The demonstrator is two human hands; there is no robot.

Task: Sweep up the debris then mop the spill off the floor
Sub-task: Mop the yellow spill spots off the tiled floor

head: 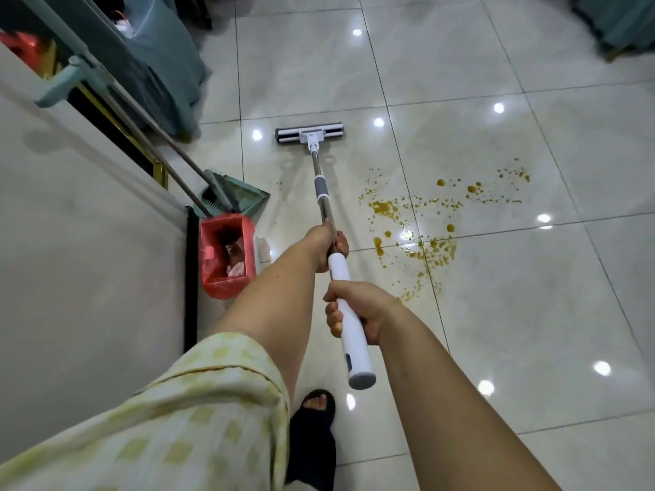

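A flat mop lies with its dark head [309, 133] on the pale tiled floor, its metal pole [320, 187] running back toward me into a white handle [351, 334]. My left hand [328, 248] grips the pole just above the white handle. My right hand [358, 310] grips the white handle lower down. A brownish-yellow spill [421, 225] of drops and small puddles spreads over the tiles to the right of the pole, apart from the mop head.
A green dustpan [244, 196] and broom stand against the wall at left, beside a bin with a red liner [227, 255] holding debris. A white wall [88, 242] runs along the left. Teal-covered furniture [166, 65] stands at the back. My foot in a dark sandal [315, 419] is below.
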